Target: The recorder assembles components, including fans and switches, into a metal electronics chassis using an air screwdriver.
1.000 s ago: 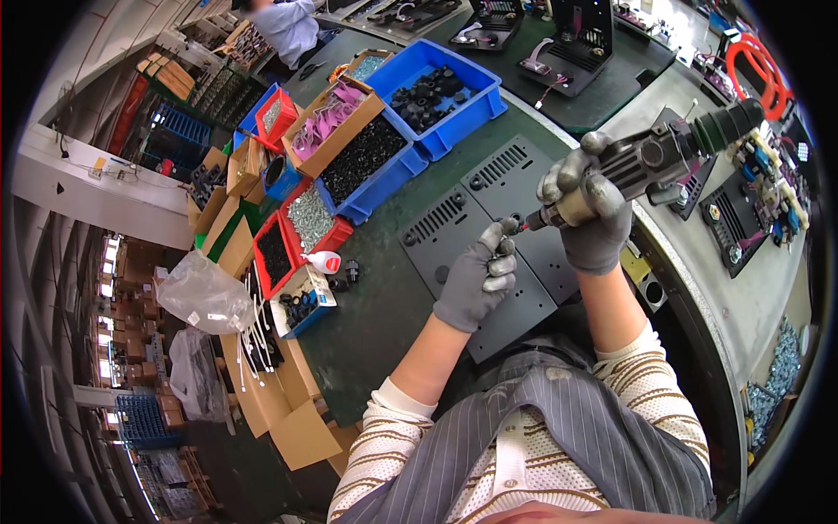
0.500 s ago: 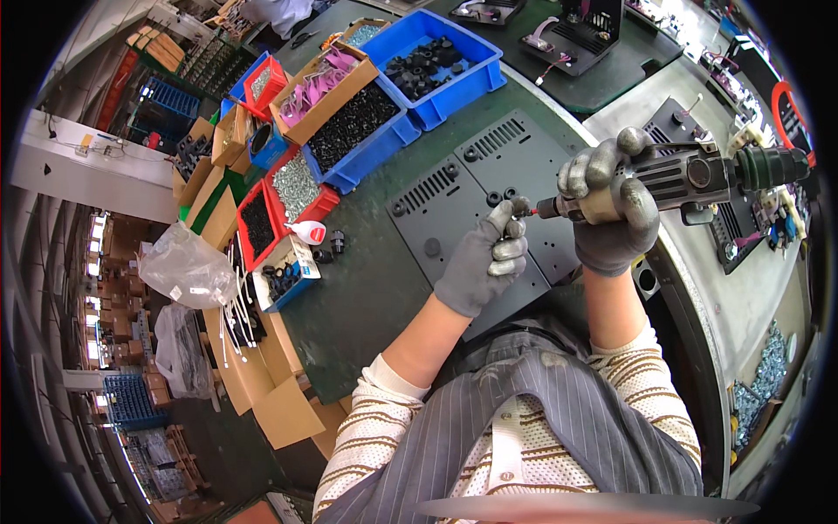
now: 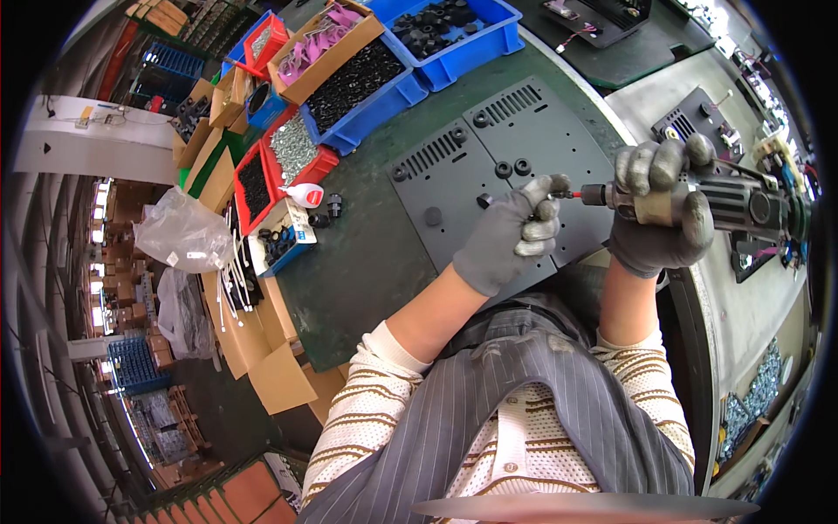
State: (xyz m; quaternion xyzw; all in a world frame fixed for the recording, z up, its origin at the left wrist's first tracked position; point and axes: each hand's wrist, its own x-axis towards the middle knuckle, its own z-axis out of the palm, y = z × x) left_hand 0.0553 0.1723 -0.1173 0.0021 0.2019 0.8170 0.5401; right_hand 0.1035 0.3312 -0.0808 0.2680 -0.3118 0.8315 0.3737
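Above the near half of 2 dark-gray slotted panels (image 3: 471,223), a black power screwdriver (image 3: 742,208) lay nearly level, its red-tipped bit (image 3: 573,195) pointing left. The gloved right hand (image 3: 665,203) had its fingers wrapped around the tool's front body. The gloved left hand (image 3: 511,234) was in front of the bit, its fingers curled inward and the thumb and forefinger drawn together just beside the tip; whether they pinched anything could not be told.

The panels lay side by side on a green workbench top (image 3: 345,253). Beyond the left hand, 2 black rubber feet (image 3: 504,169) sat close together near the seam, and 1 more foot (image 3: 484,201) lay just beside the glove. Other round feet were near the slots.

Farther out, to the left, stood a white bottle (image 3: 304,195), a red bin of silver screws (image 3: 319,168) and a blue bin of small black parts (image 3: 384,116). A 2nd blue bin (image 3: 476,54), holding larger black pieces, stood beyond the panels.
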